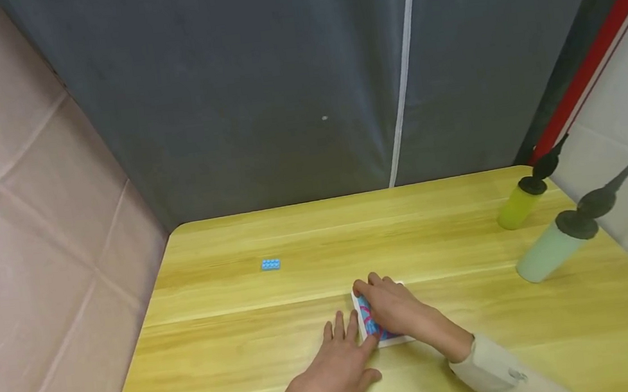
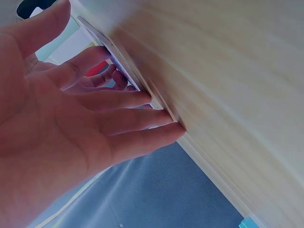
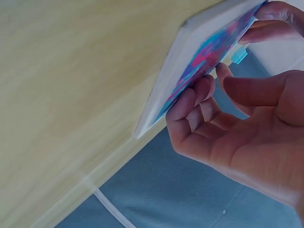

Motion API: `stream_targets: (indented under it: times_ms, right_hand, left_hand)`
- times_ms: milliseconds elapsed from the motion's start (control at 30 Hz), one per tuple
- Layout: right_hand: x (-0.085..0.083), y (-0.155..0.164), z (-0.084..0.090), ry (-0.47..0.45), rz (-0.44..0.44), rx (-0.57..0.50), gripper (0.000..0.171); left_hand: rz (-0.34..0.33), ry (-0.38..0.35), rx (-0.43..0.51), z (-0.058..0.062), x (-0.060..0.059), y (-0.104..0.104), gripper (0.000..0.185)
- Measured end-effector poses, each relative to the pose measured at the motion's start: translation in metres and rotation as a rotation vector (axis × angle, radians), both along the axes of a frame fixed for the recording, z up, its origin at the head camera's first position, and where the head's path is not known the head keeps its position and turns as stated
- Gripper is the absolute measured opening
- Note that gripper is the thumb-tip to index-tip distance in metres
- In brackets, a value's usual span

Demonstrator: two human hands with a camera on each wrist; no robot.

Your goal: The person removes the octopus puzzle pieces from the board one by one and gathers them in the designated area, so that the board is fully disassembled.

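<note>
A flat, white-bordered panel with a blue and pink pattern (image 1: 367,320) lies on the table; its kind is unclear. My right hand (image 1: 393,306) covers much of it, and in the right wrist view its curled fingers (image 3: 190,107) touch the patterned face. Whether they pinch anything there is hidden. My left hand (image 1: 336,371) rests at the panel's near-left side. Its index finger reaches onto the lower edge, and the other fingers (image 2: 137,137) stretch out straight with their tips on the tabletop beside the panel.
A small blue toy brick (image 1: 271,264) lies farther back on the wooden table (image 1: 219,336). On the right stand a yellow bottle (image 1: 516,208) and a pale green bottle (image 1: 550,251), both with black tops. A dark curtain (image 1: 256,99) hangs behind the table.
</note>
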State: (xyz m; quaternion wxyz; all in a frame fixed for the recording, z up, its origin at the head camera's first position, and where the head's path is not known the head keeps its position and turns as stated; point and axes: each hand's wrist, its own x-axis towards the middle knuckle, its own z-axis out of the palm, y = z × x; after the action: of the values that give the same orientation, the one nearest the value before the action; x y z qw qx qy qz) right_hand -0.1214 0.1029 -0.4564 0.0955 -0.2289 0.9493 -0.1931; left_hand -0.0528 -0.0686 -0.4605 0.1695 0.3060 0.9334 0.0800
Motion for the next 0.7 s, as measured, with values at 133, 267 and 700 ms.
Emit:
stream_targets:
  times_ms: [133, 267, 700]
  right_hand:
    - [-0.0022, -0.0004, -0.0004, -0.022, -0.005, -0.004, 0.023]
    - [-0.0056, -0.0005, -0.0021, -0.046, -0.025, -0.002, 0.021]
    - [-0.0073, 0.0009, -0.0016, -0.091, -0.061, -0.024, 0.023]
  left_hand:
    - [-0.003, 0.014, -0.003, -0.0006, 0.0001, 0.0001, 0.063]
    - [-0.013, 0.029, -0.02, -0.0008, -0.0003, 0.0008, 0.064]
    - [-0.018, 0.025, -0.022, 0.0009, -0.0015, 0.0005, 0.065]
